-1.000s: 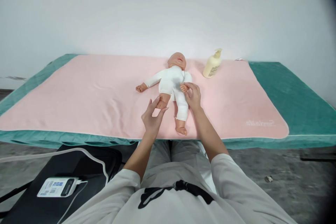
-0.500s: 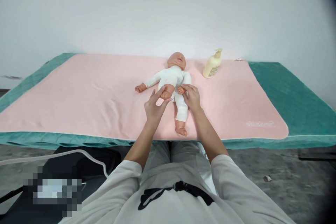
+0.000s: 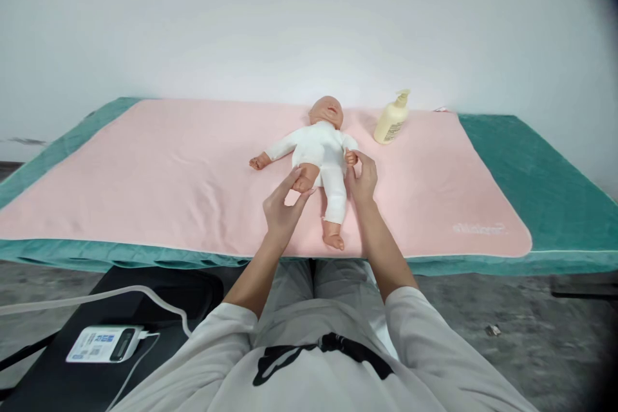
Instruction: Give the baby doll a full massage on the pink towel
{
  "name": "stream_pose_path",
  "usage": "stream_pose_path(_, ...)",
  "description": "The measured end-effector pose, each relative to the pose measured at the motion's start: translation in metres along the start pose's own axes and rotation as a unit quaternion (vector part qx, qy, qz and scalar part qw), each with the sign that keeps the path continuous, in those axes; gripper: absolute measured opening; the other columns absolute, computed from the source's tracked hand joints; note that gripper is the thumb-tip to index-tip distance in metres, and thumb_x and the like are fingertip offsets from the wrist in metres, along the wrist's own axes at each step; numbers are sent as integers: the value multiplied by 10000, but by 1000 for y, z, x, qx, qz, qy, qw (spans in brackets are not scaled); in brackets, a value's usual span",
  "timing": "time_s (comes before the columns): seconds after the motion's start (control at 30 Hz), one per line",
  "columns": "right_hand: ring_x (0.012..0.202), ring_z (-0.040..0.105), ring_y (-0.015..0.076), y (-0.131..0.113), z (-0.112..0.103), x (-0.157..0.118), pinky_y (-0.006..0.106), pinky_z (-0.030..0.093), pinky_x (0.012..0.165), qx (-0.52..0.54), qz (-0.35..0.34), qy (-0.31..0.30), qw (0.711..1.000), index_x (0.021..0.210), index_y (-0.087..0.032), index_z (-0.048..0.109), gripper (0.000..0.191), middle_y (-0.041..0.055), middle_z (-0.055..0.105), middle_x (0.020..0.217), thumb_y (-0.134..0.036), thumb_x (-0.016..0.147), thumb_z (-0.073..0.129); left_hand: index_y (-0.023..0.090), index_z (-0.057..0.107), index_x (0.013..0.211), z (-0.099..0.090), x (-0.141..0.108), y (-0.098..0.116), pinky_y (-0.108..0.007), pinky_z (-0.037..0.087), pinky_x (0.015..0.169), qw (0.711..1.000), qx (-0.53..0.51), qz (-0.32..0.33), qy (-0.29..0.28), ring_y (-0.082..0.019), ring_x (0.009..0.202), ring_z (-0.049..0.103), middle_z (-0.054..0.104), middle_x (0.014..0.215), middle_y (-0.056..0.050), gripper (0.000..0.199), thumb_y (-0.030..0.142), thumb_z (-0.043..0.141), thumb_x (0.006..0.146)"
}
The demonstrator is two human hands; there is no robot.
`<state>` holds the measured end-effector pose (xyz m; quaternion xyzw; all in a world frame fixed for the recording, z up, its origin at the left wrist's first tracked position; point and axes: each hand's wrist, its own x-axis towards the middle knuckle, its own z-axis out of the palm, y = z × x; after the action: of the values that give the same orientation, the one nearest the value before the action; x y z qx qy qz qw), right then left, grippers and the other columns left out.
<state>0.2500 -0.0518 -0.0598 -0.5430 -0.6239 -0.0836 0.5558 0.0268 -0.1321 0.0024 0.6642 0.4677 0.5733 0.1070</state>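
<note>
The left hand (image 3: 280, 211) partly hides the doll's foot (image 3: 303, 185).

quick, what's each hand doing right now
Left hand: closed, holding the doll's foot on that side between thumb and fingers.
Right hand: closed, holding the doll's hand with thumb and fingers.

Shows a cream-yellow plastic pump bottle (image 3: 390, 125) with dark lettering, standing near the far edge of a soft pink fabric mat (image 3: 145, 174). Beneath that, shows a teal plush cover (image 3: 541, 174), exposed at both ends; behind, a whitish wall (image 3: 241, 26). Lower left, shows a black seat (image 3: 72, 389) bearing a flat white rectangular device (image 3: 91, 344), plugged into a thin white cable (image 3: 130, 373). Lower right, shows a mottled grey floor (image 3: 463, 315) with a small crumpled scrap (image 3: 493, 330).
</note>
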Motion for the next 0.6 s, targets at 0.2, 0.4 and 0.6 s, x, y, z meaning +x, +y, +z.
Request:
stream_pose_path(0.2, 1087, 599, 240, 10, -5, 3, 448, 506, 968, 26, 79, 79, 993, 1281, -173, 533, 442, 141, 619, 1180, -451, 939, 499, 243, 570, 1357, -13, -22, 3, -366, 565, 1016, 999, -7, -45, -7, -233, 1175, 663, 674, 1297, -62, 585, 365, 758, 816)
stream_pose_path(0.4, 1158, 579, 242, 19, -8, 0, 441, 484, 1010, 36, 115, 98, 988, 1349, -181, 478, 477, 144, 573, 1241, -391, 923, 521, 222, 574, 1354, -27, -46, 0, -380, 556, 1033, 997, -26, -76, -17, -238, 1188, 655, 670, 1302, -77, 585, 350, 760, 814)
stream_pose_path(0.6, 1145, 588, 235, 19, -13, 0, 417, 499, 1001, 37, 130, 89, 987, 1323, -173, 500, 477, 153, 582, 1248, -363, 890, 567, 217, 610, 1318, -35, -65, -7, -365, 577, 999, 995, -24, -99, -16, -234, 1133, 685, 690, 1269, -69, 580, 333, 791, 779)
